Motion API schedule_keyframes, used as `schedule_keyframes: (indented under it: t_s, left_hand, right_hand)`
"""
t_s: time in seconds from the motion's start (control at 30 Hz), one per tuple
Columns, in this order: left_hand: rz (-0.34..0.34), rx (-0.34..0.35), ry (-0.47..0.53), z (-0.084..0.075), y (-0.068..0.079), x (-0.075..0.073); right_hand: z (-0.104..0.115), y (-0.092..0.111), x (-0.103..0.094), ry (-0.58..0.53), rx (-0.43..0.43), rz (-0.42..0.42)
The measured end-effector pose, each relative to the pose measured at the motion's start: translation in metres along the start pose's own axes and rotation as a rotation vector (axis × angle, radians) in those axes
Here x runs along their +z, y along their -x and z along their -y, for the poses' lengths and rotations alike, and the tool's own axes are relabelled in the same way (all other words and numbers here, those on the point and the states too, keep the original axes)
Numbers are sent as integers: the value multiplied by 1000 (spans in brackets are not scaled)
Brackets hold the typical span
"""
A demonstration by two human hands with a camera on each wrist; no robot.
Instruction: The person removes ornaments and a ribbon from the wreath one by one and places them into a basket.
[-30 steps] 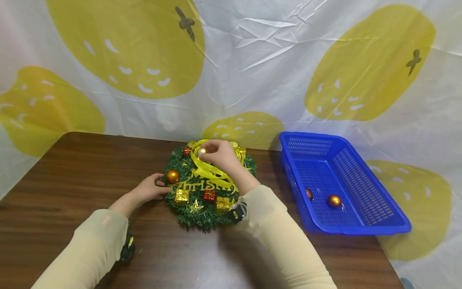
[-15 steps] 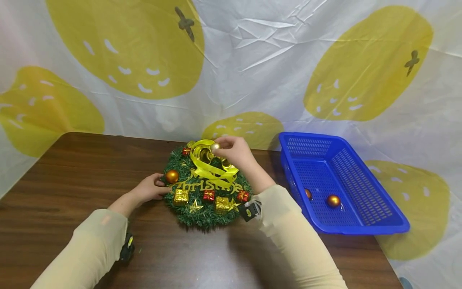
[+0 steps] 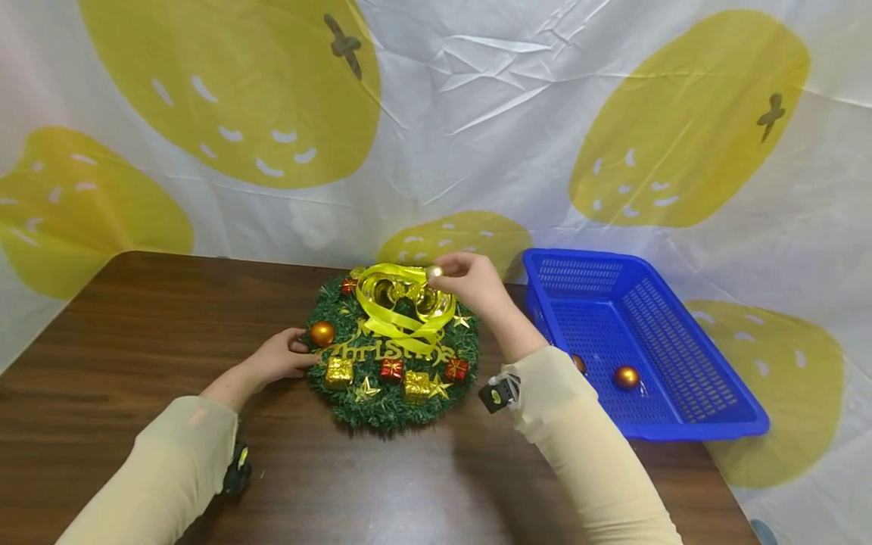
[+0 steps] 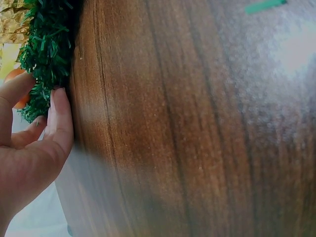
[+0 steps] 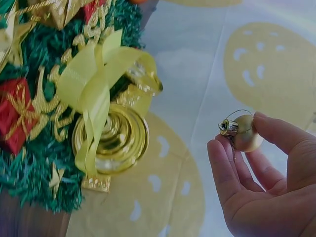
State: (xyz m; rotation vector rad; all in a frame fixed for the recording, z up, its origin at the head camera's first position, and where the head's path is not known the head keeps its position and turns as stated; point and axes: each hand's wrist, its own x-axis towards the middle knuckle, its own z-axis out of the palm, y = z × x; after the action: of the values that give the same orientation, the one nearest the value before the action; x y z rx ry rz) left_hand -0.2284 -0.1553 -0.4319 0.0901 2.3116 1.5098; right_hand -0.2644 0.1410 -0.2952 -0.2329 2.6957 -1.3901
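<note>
A green Christmas wreath (image 3: 402, 412) lies on the table, trimmed with gold and red gift boxes, gold stars, a "Christmas" sign and an orange ball (image 3: 322, 334). My left hand (image 3: 278, 356) holds the wreath's left edge beside that ball; in the left wrist view the thumb lies on the greenery (image 4: 49, 44), with other fingers along its side. Over the wreath's far right part, my right hand (image 3: 478, 288) pinches a small pale gold bauble (image 5: 248, 136) with a silver cap and thin string loop. Gold bells (image 5: 111, 140) with a yellow ribbon (image 5: 89, 94) sit close by.
To the right stands a blue plastic basket (image 3: 702, 431) with orange baubles (image 3: 627, 377) inside. A white sheet (image 3: 470, 129) printed with yellow fruit hangs behind the brown wooden table (image 3: 170, 318).
My right hand has moved to the right with the gold bauble, uncovering the bells and a red gift box. My left hand stays at the wreath's left edge.
</note>
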Motion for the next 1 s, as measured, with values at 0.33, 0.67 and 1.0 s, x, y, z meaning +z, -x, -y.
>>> schedule_keyframes:
  t_s: [0.33, 0.67, 1.0]
  left_hand:
    - [6, 2, -6, 1, 0, -1]
    - [4, 0, -14, -2, 1, 0]
    - [18, -3, -15, -2, 2, -1]
  right_hand:
    - [-9, 4, -27, -32, 6, -77]
    - [-27, 7, -57, 24, 1, -141]
    - [-52, 9, -86, -54, 59, -178]
